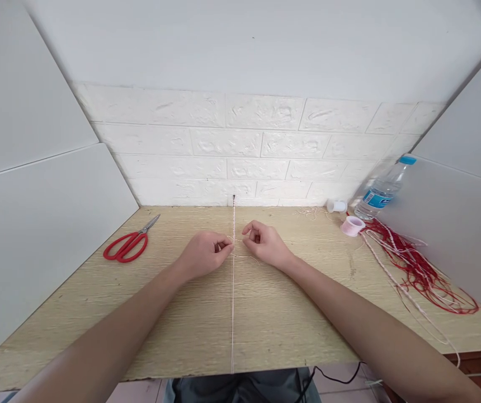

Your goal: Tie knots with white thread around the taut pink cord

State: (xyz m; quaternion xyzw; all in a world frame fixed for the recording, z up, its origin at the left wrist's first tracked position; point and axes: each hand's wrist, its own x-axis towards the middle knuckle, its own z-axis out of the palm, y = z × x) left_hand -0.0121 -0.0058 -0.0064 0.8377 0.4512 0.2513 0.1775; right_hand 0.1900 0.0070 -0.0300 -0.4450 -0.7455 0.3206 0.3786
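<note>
A pale pink cord (232,313) runs taut from a small dark anchor point (234,196) at the wall's foot to the table's front edge. Its far part, near the wall, is braided or knotted. My left hand (207,252) is at the cord's left side, thumb and forefinger pinched on a thin thread beside it. To the right of the cord is my right hand (266,242), its fingers curled in a pinch; a fine thread runs from the cord toward its fingertips. Another loose thread end (249,257) curves below that hand.
Red-handled scissors (126,246) lie at the left. On the right are a pink thread spool (353,226), a white spool (336,206), a water bottle (385,187) and a tangle of red cords (420,268). White panels (51,224) flank the table.
</note>
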